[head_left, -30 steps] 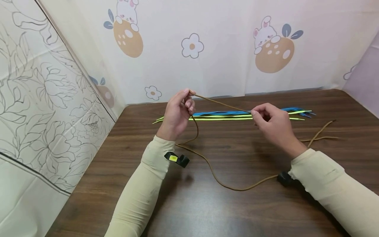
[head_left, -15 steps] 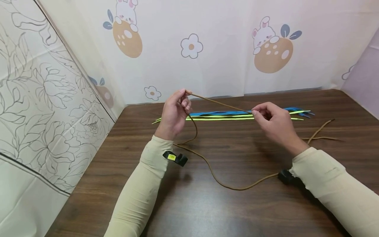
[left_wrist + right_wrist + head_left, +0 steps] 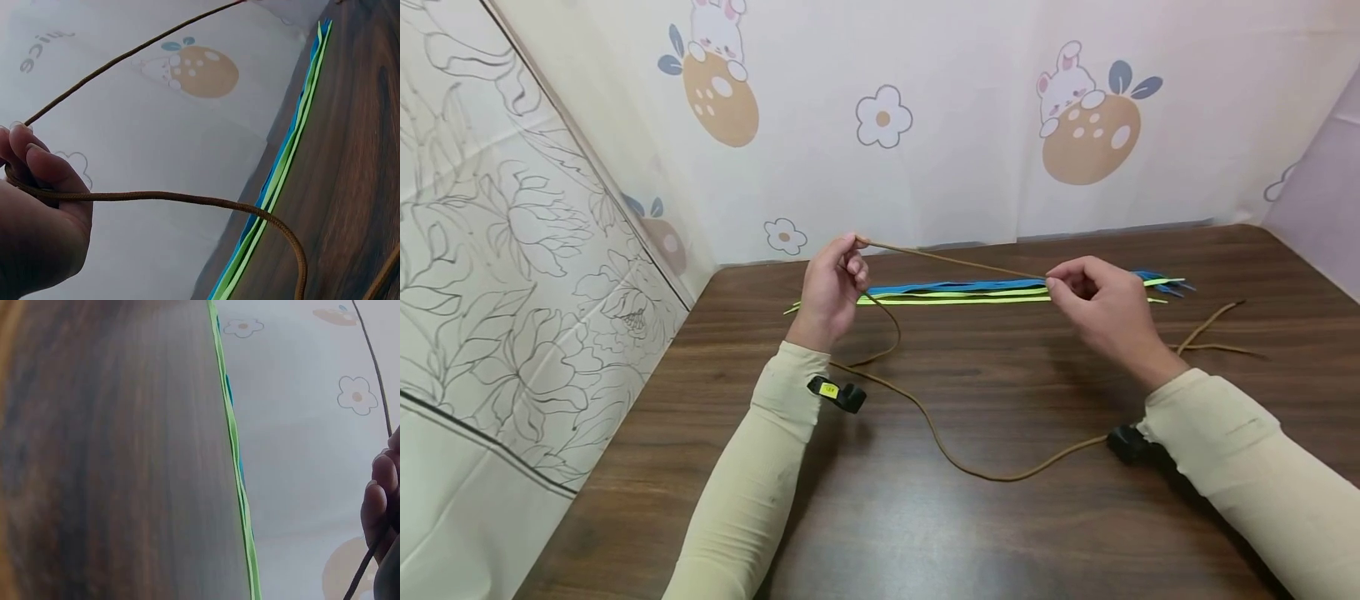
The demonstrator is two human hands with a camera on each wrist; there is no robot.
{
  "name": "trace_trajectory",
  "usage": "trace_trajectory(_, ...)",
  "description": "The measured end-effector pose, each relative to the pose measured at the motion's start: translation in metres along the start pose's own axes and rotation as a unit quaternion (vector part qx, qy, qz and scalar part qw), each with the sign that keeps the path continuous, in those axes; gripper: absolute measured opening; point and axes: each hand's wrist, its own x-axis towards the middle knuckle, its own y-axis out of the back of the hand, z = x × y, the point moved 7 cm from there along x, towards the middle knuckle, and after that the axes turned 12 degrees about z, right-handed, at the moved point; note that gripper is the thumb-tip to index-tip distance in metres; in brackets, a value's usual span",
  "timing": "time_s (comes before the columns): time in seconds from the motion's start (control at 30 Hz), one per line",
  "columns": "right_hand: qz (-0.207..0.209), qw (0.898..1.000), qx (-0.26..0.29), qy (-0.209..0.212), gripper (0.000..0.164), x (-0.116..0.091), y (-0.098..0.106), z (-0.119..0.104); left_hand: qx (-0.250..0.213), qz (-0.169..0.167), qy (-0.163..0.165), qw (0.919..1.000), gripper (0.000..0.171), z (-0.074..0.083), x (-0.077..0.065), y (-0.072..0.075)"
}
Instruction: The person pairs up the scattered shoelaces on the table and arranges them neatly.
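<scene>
A thin brown shoelace (image 3: 1000,479) is stretched between my two raised hands above the table. My left hand (image 3: 829,296) pinches it between thumb and fingertips. In the left wrist view the brown lace (image 3: 156,196) also passes behind the curled fingers and drops to the table. On the right, my right hand (image 3: 1108,312) pinches the same lace with thumb and forefinger. The slack lies on the wood in a wide curve that passes under the right wrist. Two brown ends (image 3: 1213,325) cross at the right.
Flat blue laces (image 3: 970,285) and neon green laces (image 3: 955,302) lie side by side along the back of the brown wooden table (image 3: 925,542). A patterned cloth wall (image 3: 955,167) rises behind it. Black cameras (image 3: 850,397) sit on both wrists.
My left hand has shifted left and slightly down. My right hand has moved a little right, so the lace span between them is longer. The table laces stay put.
</scene>
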Motion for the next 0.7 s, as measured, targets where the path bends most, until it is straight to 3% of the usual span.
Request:
trace_trajectory(0.37, 0.023, 1.0, -0.015, -0.008, 0.012, 0.007, 0.013, 0.014, -0.003, 0.018, 0.006, 0.9998, 0.031, -0.001, 0.003, 0.007)
trace_trajectory(0.7, 0.016, 0.999, -0.034, -0.036, 0.018, 0.011, 0.02, 0.03, 0.016, 0.025, 0.006, 0.9996, 0.03, -0.005, 0.003, 0.007)
